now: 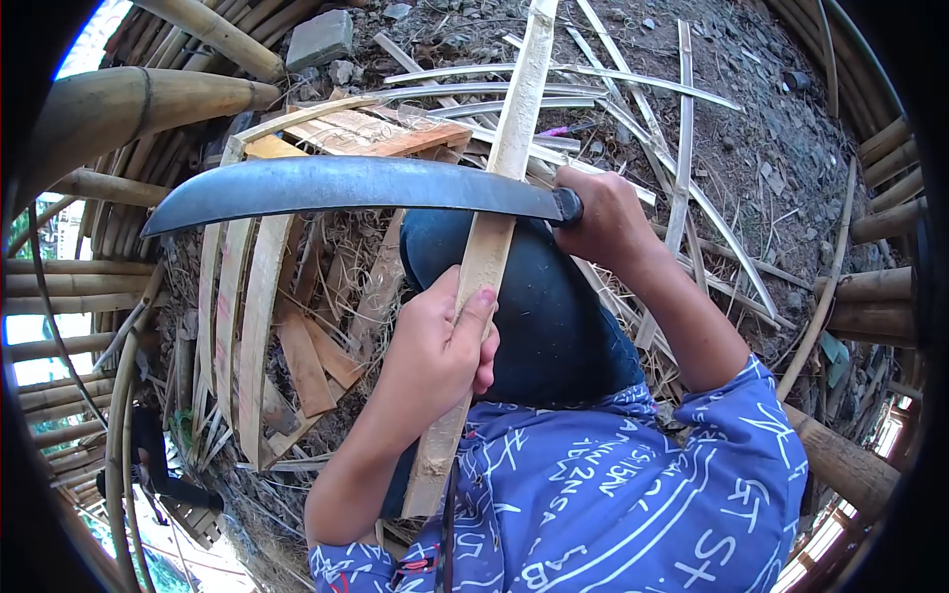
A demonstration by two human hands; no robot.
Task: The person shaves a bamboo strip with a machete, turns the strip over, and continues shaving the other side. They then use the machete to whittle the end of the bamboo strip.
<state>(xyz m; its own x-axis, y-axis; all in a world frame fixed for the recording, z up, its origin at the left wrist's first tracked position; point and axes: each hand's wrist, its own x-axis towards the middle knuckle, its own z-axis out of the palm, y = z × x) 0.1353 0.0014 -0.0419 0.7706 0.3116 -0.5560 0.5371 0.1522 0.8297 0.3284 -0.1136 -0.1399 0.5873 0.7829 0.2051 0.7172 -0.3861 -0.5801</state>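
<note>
My left hand [445, 341] is wrapped round the middle of a long split bamboo strip [511, 128], thumb lying along its face. The strip slants from beside my blue printed shirt [633, 494] up past the top of the view. My right hand [605, 215] grips the handle of a machete [346, 186], and the handle is mostly hidden in the fist. Its broad, curved blade points left and lies across the strip just above my left hand, overlapping it in this view. Beneath both is a dark, smooth covering [524, 306] over my lap.
Thin pale bamboo slats [682, 128] lie scattered over the stony ground at the right. To the left are a pile of wooden boards [262, 336] and a slatted wooden crate [366, 133]. A concrete block [319, 40] sits at the back. Thick bamboo poles [148, 104] frame both sides.
</note>
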